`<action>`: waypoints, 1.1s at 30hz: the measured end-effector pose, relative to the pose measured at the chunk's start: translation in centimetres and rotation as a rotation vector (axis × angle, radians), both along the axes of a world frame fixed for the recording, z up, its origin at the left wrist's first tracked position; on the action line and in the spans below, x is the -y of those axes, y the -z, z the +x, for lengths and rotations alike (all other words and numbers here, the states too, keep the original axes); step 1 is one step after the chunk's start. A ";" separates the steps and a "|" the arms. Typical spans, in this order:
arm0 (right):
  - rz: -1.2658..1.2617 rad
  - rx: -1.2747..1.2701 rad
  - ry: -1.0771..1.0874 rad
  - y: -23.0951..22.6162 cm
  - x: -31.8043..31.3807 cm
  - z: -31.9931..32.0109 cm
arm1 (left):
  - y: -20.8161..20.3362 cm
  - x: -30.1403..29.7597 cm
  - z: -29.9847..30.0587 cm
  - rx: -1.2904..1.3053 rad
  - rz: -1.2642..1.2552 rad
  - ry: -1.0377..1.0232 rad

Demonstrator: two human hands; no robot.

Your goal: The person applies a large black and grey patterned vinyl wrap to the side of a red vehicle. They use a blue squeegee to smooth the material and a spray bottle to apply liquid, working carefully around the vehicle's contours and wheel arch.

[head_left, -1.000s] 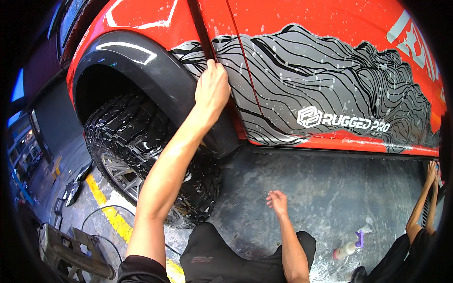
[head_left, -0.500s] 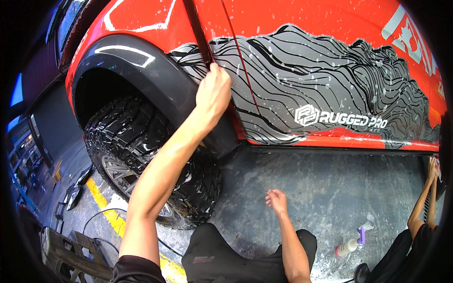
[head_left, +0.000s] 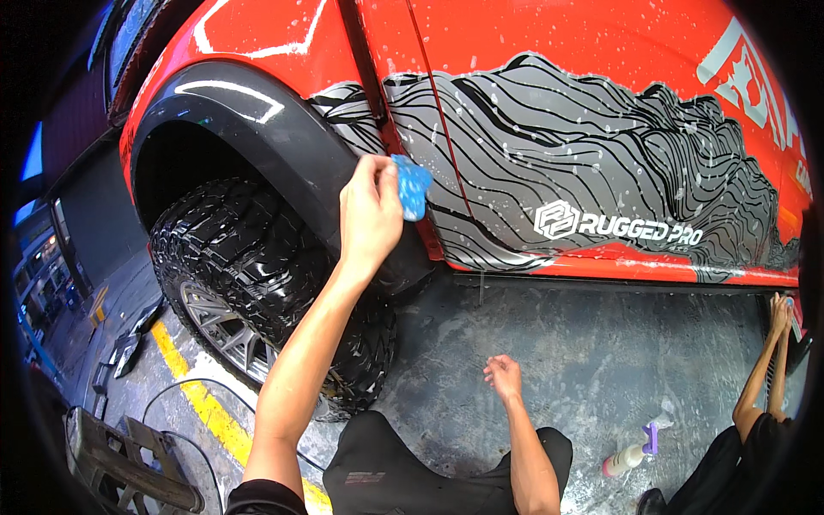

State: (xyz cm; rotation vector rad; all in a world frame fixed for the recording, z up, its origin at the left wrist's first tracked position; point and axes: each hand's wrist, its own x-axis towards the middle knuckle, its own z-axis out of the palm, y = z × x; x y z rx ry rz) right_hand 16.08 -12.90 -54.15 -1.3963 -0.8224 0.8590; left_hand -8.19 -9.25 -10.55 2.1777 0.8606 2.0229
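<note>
At eleven o'clock the left hand (head_left: 372, 210) pinches a soft blue piece (head_left: 414, 187) beside the red car (head_left: 498, 129); at five o'clock the right hand's (head_left: 504, 378) fingers curl loosely.

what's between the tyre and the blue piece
In the head view, the left hand, holding the blue piece, and dark wheel-arch trim nearer the tyre.

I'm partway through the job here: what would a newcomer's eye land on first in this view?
Probably the red car, filling the top of the view, with a wavy grey-and-black pattern along its side. Next, the chunky black tyre at left and, up and right of it, the left hand pinching a blue lump. At lower right, a purple-topped bottle stands out against the grey floor.
</note>
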 end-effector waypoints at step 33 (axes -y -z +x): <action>0.041 -0.042 -0.709 -3.6 1.8 -1.7 | 37.3 8.4 2.1 0.417 -1.108 0.541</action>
